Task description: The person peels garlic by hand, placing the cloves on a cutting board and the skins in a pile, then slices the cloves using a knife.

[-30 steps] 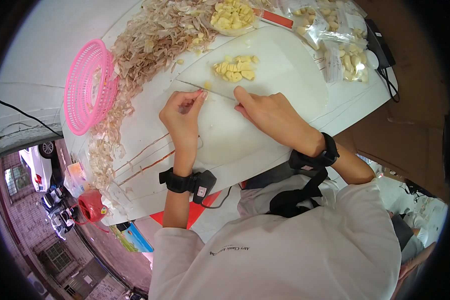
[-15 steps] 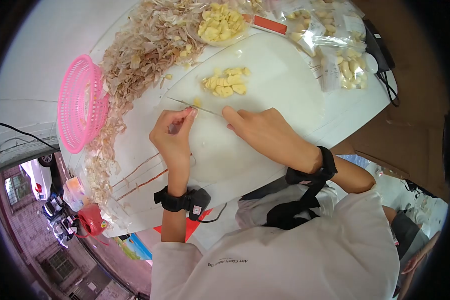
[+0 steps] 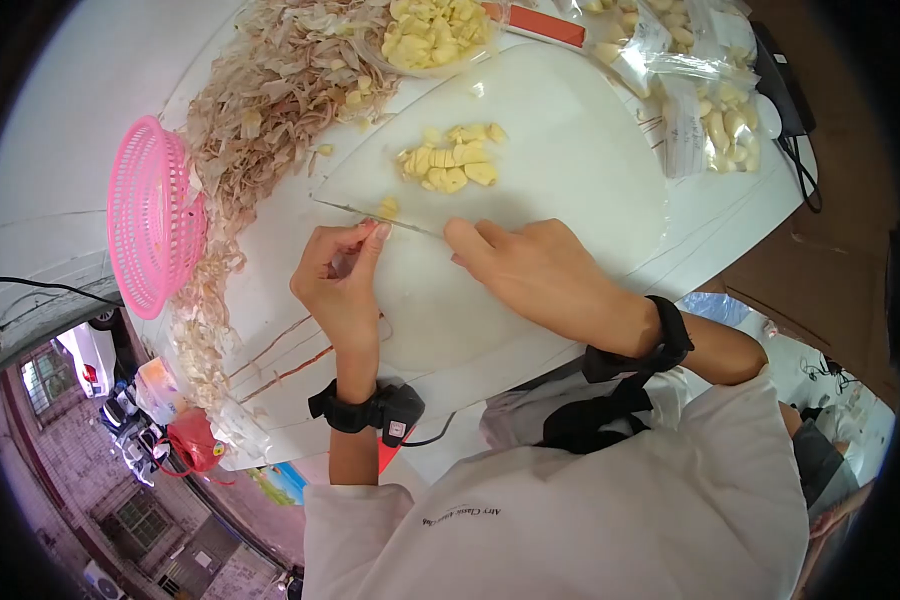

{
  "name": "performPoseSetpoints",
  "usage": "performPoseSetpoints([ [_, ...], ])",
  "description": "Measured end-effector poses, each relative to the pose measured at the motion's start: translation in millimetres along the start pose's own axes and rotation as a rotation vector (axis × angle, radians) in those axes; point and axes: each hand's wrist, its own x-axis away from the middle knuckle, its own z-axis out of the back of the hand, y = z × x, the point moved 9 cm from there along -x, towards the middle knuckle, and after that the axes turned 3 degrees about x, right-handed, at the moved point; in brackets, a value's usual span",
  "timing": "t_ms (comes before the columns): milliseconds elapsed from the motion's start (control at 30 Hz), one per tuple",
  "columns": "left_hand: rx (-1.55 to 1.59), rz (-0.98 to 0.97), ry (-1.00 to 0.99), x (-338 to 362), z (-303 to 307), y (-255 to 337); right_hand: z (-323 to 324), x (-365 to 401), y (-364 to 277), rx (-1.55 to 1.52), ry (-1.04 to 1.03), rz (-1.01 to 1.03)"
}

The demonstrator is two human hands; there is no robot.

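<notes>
My right hand (image 3: 540, 265) is closed around the handle of a knife (image 3: 410, 228), its thin blade pointing left across the white cutting board (image 3: 560, 130). At the near side of the blade, my left hand (image 3: 338, 275) pinches a garlic clove, mostly hidden by the fingertips. Just beyond the blade lies a small piece of cut garlic (image 3: 388, 207). Farther up the board sits a cluster of garlic slices (image 3: 450, 160).
Garlic skins (image 3: 260, 100) are heaped at the upper left, beside a pink basket (image 3: 155, 220). A bowl of garlic pieces (image 3: 435, 35) stands at the back, near an orange-red box (image 3: 535, 25). Bags of peeled garlic (image 3: 715, 125) lie at the right.
The view has shifted slightly. Both hands keep their grips; the blade shows more of its face, and the small garlic piece sits close against its far side.
</notes>
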Motion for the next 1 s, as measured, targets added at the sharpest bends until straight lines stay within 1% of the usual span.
performPoseSetpoints([
  [267,0.005,-0.006,-0.002,0.4,-0.2,4.0,1.9,1.1,-1.9,-0.022,-0.003,0.016],
  [333,0.01,-0.009,0.008,0.4,1.0,2.9,8.2,1.0,-6.7,0.008,0.046,0.082],
  [433,-0.014,-0.02,0.004,0.1,2.2,3.0,9.3,0.8,-8.3,0.019,0.05,0.086],
  [533,-0.019,-0.027,-0.032,0.5,0.0,3.7,12.5,0.7,-9.6,-0.003,0.045,0.094],
  [633,-0.004,-0.059,-0.032,0.7,-0.9,4.3,12.1,-3.1,-10.2,0.005,0.043,0.08],
  [733,0.025,-0.023,-0.025,0.4,-0.6,1.2,7.5,-4.2,-7.2,-0.007,0.037,0.03],
  [800,-0.037,-0.014,-0.02,0.5,0.4,2.2,8.5,-1.7,-5.7,-0.008,0.025,0.031],
  [1000,-0.001,-0.002,0.006,0.0,0.1,3.2,10.9,-3.4,-5.8,-0.053,0.027,0.047],
])
